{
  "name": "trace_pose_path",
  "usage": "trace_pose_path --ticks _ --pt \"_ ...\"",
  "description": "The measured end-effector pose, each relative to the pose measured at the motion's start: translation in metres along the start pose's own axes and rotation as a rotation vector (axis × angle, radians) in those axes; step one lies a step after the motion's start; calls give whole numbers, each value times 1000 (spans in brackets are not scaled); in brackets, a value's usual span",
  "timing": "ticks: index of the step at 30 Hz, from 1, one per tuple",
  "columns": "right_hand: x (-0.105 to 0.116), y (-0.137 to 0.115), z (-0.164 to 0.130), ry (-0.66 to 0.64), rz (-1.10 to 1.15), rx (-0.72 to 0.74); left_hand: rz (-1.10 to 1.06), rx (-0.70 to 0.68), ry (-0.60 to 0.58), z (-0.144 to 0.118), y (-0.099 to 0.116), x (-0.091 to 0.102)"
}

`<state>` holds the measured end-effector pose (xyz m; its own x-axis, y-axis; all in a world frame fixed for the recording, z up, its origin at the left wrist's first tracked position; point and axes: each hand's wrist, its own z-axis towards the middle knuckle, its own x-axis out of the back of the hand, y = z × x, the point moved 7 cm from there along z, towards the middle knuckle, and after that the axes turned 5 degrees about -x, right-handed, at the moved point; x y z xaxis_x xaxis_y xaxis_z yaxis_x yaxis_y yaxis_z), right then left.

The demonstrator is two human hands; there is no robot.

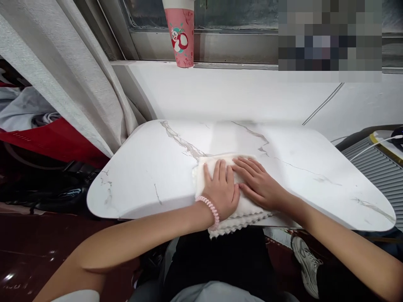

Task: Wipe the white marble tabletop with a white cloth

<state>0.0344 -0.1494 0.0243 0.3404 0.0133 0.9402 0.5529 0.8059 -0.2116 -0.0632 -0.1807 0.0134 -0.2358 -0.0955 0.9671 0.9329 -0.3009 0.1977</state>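
home room: curtain (72,79) by window sill (239,90), marble-look table (141,176), pink cup (181,35)

A white marble-patterned table (151,176) with grey veining and rounded corners stood below a window ledge. A folded cream towel (248,216) lay at its near edge, its scalloped hem overhanging the rim.

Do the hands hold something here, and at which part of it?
Nothing is gripped. Both the left hand and the right hand lie flat, palms down, on top of the folded white towel, which rests at the near edge of the marble table.
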Motion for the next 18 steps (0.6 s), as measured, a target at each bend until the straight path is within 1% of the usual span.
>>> trace_pose_path --ticks 3,7,10,13,16,18 --pt "-2 23 14 7 -22 -38 -19 -4 6 30 -9 -3" --pt "-7 60 44 64 -64 -118 -39 12 0 77 -34 -3" --pt "-13 90 71 85 -92 -153 -65 16 39 114 -52 -1" --pt "-17 118 100 93 -107 -171 -74 57 85 147 -69 -2" --pt "-19 141 125 97 -99 -208 -66 101 116 176 -81 -5" --pt "-18 153 138 107 -84 -238 -63 106 122 193 -88 -6"
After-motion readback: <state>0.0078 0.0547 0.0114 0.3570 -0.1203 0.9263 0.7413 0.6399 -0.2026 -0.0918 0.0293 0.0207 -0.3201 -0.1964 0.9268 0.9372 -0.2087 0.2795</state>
